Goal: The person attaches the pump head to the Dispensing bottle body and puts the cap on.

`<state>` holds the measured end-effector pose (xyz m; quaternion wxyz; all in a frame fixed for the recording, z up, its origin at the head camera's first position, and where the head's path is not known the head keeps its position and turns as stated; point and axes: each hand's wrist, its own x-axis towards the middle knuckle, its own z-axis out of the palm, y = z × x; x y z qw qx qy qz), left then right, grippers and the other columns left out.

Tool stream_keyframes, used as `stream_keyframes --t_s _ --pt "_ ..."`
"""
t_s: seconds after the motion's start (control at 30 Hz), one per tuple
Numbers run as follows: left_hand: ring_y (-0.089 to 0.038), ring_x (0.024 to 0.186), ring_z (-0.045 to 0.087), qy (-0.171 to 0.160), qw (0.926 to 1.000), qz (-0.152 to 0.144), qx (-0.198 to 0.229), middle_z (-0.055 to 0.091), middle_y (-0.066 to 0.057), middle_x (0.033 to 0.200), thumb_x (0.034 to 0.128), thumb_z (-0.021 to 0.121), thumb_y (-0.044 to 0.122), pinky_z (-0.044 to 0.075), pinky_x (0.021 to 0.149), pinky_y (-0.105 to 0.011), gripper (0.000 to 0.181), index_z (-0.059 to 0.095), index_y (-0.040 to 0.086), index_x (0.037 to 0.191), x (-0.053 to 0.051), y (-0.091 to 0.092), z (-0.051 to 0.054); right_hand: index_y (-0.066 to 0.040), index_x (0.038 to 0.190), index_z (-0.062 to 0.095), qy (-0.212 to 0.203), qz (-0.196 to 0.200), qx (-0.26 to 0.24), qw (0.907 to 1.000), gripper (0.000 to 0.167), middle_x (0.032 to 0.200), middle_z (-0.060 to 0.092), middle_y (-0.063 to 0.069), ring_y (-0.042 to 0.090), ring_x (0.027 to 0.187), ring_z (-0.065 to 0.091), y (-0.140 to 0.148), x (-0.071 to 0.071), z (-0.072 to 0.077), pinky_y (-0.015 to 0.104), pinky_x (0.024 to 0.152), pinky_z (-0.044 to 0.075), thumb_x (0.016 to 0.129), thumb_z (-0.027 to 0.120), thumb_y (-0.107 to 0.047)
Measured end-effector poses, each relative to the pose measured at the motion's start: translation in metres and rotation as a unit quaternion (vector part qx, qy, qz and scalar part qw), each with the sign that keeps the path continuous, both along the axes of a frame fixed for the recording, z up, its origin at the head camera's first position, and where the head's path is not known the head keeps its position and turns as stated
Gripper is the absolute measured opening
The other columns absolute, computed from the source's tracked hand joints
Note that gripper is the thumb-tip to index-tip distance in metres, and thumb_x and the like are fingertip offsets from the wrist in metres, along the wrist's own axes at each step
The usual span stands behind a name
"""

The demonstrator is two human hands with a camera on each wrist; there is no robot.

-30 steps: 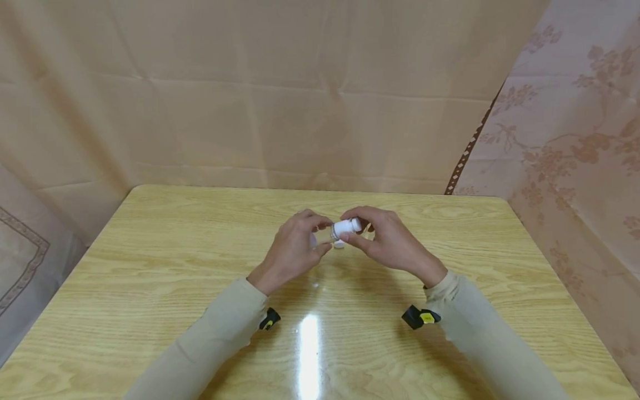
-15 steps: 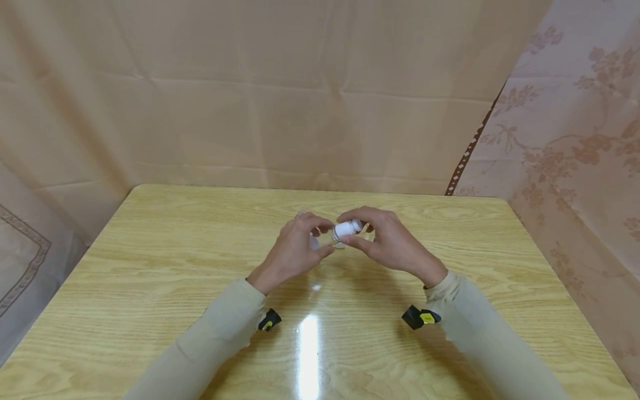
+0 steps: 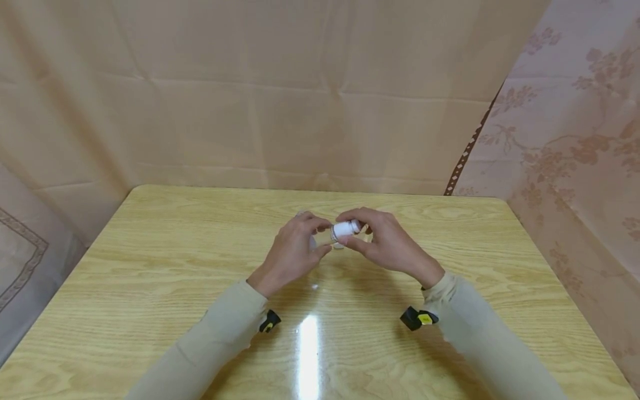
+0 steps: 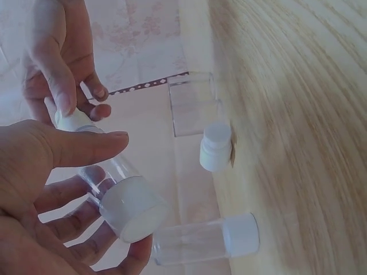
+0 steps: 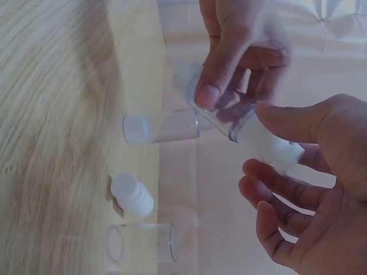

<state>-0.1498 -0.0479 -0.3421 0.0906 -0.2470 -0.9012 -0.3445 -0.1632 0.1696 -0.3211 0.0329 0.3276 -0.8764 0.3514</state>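
My left hand (image 3: pixel 292 244) grips a clear tube with a white base (image 4: pixel 133 209), its base end toward the left. In my right hand (image 3: pixel 385 239) a small white bottle (image 3: pixel 343 229) is pinched between thumb and fingers, tilted, its capped end pointing right. The bottle's other end meets the tube's open mouth (image 5: pixel 236 129); how deep it sits inside I cannot tell. Both things are held above the wooden table (image 3: pixel 200 311).
On the table stand another white bottle (image 4: pixel 215 148), a second clear tube with a white base (image 4: pixel 241 235) and a clear cylinder (image 5: pixel 143 242). In the head view the hands largely hide them. A beige curtain (image 3: pixel 300 111) hangs behind the far edge.
Both hands stay almost in place, the tube and bottle still end to end. The right fingers have shifted very slightly left.
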Motion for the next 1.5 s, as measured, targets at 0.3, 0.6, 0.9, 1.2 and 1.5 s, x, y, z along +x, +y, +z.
stream_keyframes --t_s 0.3,0.6,0.9,1.2,1.5 --pt "-0.030 0.093 0.065 -0.030 0.9987 0.028 0.031 0.067 -0.006 0.100 0.0782 0.088 0.008 0.055 0.078 -0.040 0.038 0.074 0.004 0.113 -0.003 -0.010 -0.007 -0.009 0.131 0.065 0.000 -0.036 0.038 0.9986 0.048 0.114 0.069 0.006 0.021 0.090 0.063 0.013 -0.005 -0.004 0.041 0.074 0.050 0.088 0.082 -0.019" --pt "-0.030 0.092 0.067 -0.030 0.9980 0.032 0.045 0.069 -0.010 0.100 0.0768 0.088 0.005 0.056 0.079 -0.042 0.037 0.073 0.000 0.111 -0.004 -0.015 -0.010 -0.005 0.132 0.064 -0.004 -0.095 0.094 0.9909 0.049 0.116 0.068 0.014 0.031 0.090 0.063 0.027 -0.013 -0.014 0.044 0.075 0.049 0.088 0.081 -0.020" --pt "-0.029 0.091 0.066 -0.033 0.9975 0.031 0.054 0.070 -0.013 0.100 0.0764 0.088 0.004 0.055 0.080 -0.045 0.036 0.073 -0.001 0.109 -0.005 -0.018 -0.013 -0.004 0.133 0.063 -0.014 -0.134 0.166 0.9768 0.052 0.116 0.064 0.018 0.036 0.100 0.060 0.039 -0.025 -0.023 0.054 0.082 0.050 0.088 0.081 -0.023" --pt "-0.030 0.089 0.066 -0.022 0.9979 0.023 0.056 0.071 -0.012 0.099 0.0758 0.088 0.005 0.055 0.080 -0.045 0.035 0.073 -0.002 0.107 -0.005 -0.018 -0.014 -0.003 0.136 0.059 -0.051 -0.137 0.222 0.9642 0.055 0.120 0.063 0.021 0.040 0.108 0.059 0.041 -0.035 -0.029 0.058 0.088 0.049 0.089 0.079 -0.022" --pt "-0.029 0.089 0.067 -0.019 0.9984 0.014 0.051 0.070 -0.011 0.099 0.0763 0.089 0.005 0.056 0.079 -0.044 0.036 0.073 -0.004 0.107 -0.004 -0.017 -0.014 -0.003 0.126 0.066 -0.047 -0.127 0.250 0.9586 0.038 0.109 0.071 0.015 0.033 0.100 0.066 0.040 -0.040 -0.035 0.051 0.081 0.055 0.091 0.075 -0.014"
